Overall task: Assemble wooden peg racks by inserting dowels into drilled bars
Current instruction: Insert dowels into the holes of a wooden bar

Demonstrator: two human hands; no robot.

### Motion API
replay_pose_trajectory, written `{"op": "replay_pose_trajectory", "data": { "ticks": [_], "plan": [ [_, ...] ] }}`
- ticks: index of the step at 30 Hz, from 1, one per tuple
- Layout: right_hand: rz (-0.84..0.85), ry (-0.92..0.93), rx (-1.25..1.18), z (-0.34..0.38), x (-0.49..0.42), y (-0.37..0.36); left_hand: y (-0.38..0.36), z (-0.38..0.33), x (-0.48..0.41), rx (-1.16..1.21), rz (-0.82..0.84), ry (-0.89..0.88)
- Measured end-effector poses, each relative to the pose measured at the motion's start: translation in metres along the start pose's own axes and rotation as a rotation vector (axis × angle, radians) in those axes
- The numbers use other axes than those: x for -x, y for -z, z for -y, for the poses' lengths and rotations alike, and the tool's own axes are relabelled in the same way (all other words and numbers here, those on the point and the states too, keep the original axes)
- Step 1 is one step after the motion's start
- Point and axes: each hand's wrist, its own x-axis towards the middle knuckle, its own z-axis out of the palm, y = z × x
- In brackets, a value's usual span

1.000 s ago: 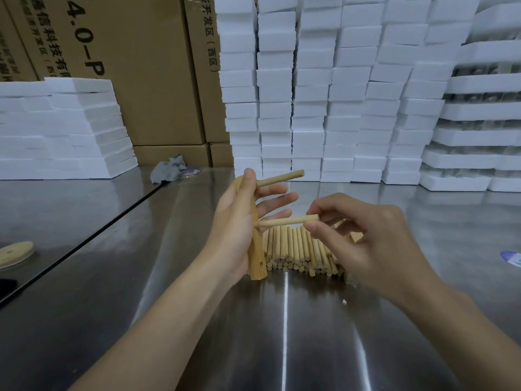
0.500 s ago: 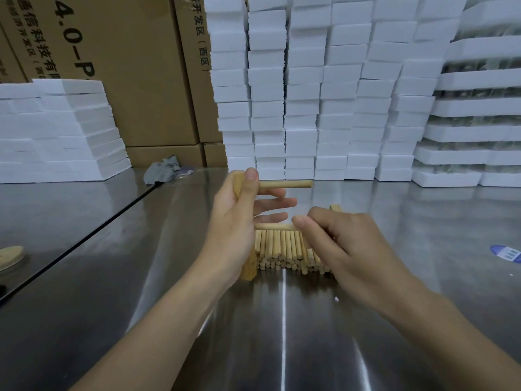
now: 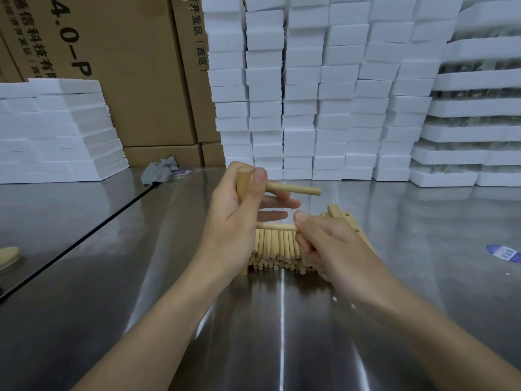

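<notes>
The drilled bar (image 3: 242,179) is gripped upright in the left hand (image 3: 236,221) above the desk (image 3: 282,334), with the thumb curled over its top. One dowel (image 3: 296,189) is seated near the top, projecting toward 3 o'clock. A second dowel (image 3: 276,227) is pinched in the right hand (image 3: 338,249) and met with the bar lower down; the hole is hidden. If it is pushed askew, jamming or splitting is likely, and the dowel pile (image 3: 276,249) beyond could be scattered by a slip.
</notes>
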Motion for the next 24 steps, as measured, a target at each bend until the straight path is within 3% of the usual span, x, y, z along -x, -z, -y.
{"op": "replay_pose_trajectory", "data": {
  "ticks": [2, 4, 11, 17, 21, 24],
  "plan": [
    [-0.048, 0.212, 0.438, -0.003, 0.003, -0.001, -0.002, 0.000, 0.001, -0.003, -0.011, 0.037],
    [-0.045, 0.320, 0.620, -0.001, 0.005, -0.008, -0.006, 0.000, 0.002, 0.030, -0.015, 0.077],
    [0.016, 0.187, 0.245, -0.010, 0.003, -0.012, -0.009, 0.001, 0.007, 0.048, 0.094, 0.106],
    [0.010, 0.184, 0.204, -0.003, 0.001, -0.013, -0.009, -0.002, 0.006, 0.085, 0.066, 0.158],
    [0.058, -0.041, 0.013, -0.010, 0.001, -0.013, -0.010, 0.002, 0.008, -0.005, 0.140, 0.106],
    [0.066, 0.005, -0.009, -0.006, -0.002, -0.013, -0.010, 0.008, 0.007, 0.036, 0.107, 0.133]
  ]
}}
